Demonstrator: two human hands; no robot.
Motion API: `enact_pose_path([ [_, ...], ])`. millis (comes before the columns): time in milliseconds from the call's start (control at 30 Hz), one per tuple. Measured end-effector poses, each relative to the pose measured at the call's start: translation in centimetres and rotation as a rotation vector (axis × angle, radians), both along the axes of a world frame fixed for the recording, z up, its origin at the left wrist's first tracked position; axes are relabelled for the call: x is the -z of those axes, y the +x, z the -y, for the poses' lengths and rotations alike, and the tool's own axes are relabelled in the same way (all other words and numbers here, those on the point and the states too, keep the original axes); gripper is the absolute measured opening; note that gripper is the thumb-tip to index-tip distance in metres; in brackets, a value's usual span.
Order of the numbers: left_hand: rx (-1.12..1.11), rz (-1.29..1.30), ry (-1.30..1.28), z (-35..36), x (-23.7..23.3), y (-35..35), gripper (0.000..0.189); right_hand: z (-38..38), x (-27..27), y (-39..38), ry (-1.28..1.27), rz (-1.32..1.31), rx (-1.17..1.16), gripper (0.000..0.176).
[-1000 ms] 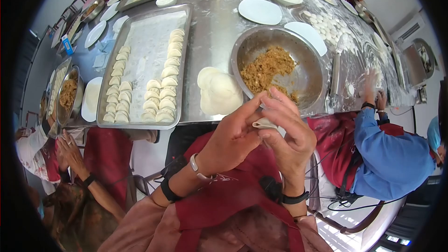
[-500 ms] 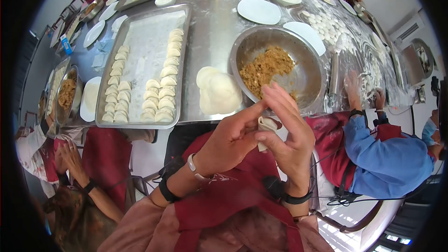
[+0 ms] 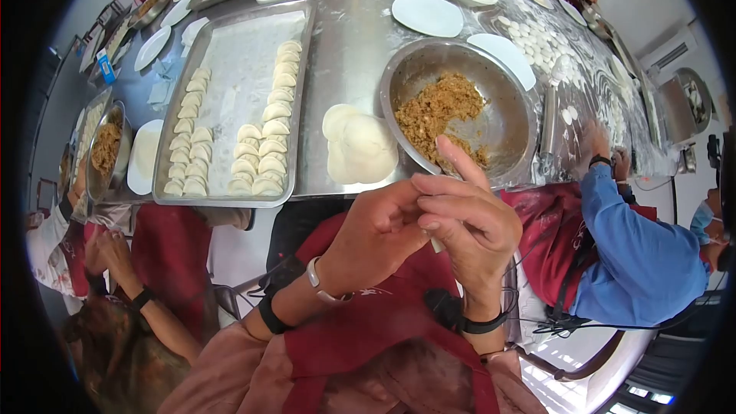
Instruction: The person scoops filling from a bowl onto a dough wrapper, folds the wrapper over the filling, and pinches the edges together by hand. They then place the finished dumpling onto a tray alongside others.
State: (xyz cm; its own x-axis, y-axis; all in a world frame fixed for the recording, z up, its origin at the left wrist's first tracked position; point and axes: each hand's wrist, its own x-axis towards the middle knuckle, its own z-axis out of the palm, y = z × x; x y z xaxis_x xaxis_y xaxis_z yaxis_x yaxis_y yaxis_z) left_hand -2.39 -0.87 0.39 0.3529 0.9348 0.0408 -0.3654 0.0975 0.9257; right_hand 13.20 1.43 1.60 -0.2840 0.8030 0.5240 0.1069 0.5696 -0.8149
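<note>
Head view: steel table (image 3: 345, 19) across the far side. On it, to the person's left, a long metal tray (image 3: 234, 65), long axis running away from the body, with rows of folded dumplings (image 3: 278, 111). Ahead and to the right, a metal bowl (image 3: 510, 126) with brown filling (image 3: 433, 107). Between tray and bowl, flat dough rounds (image 3: 364, 149) lie overlapped near the table edge. Farther right, a rolling pin (image 3: 550, 119) and a co-worker in a blue sleeve (image 3: 625, 241).

Relation noted: one dough piece (image 3: 438, 245) sits between the two hands, in front of the body and on the near side of the bowl. Only a pale sliver shows, below the right thumb; the rest is hidden, so its long axis cannot be read. The left hand is the nearer to both tray and dough rounds; the right hand lies nearer the bowl, its raised index finger overlapping the rim in view. Contact with the rim: cannot tell.

Left hand (image 3: 379, 222): fingers curled inward, tips meeting the right hand's, apparently closed on the dough piece.

Right hand (image 3: 475, 222): thumb and lower fingers bent in, pinching at the same piece by my reading; index finger extended. Exact grip points are hidden.
</note>
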Motion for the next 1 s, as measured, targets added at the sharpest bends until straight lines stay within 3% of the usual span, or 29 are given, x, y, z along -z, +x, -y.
enact_pose_path([
  [133,-0.071,0.189,-0.035,0.0,-0.2,0.8,0.037,0.5,-0.6,-1.4,-0.088,-0.1,0.123,0.031],
  [200,-0.093,0.159,-0.014,0.1,-0.3,0.8,0.037,0.5,-0.3,-1.0,-0.097,-0.141,0.173,0.034],
  [267,-0.109,0.128,0.009,0.1,-0.3,0.7,0.036,0.0,0.8,0.3,0.028,0.036,0.048,0.043],
  [400,-0.095,0.109,0.016,-0.2,-0.1,0.9,0.039,-0.2,0.8,0.2,0.07,0.089,0.039,0.046],
  [567,-0.09,0.159,-0.051,-0.1,-0.6,0.9,0.044,0.5,-0.4,-1.6,-0.012,-0.051,0.249,0.042],
  [667,-0.099,0.145,0.031,0.1,-0.7,1.1,0.047,0.3,0.5,-0.1,0.038,0.068,0.161,0.05],
  [733,0.054,0.48,-0.179,0.1,-0.9,1.0,0.047,0.2,0.3,0.2,0.035,0.093,0.163,0.05],
  [833,0.073,0.676,-0.313,0.0,-0.4,0.7,0.044,-0.2,0.1,-0.6,0.058,0.082,0.207,0.049],
  [1000,0.095,0.754,-0.32,-0.1,0.1,1.2,0.045,-0.3,0.5,-0.3,0.098,0.053,0.283,0.052],
])
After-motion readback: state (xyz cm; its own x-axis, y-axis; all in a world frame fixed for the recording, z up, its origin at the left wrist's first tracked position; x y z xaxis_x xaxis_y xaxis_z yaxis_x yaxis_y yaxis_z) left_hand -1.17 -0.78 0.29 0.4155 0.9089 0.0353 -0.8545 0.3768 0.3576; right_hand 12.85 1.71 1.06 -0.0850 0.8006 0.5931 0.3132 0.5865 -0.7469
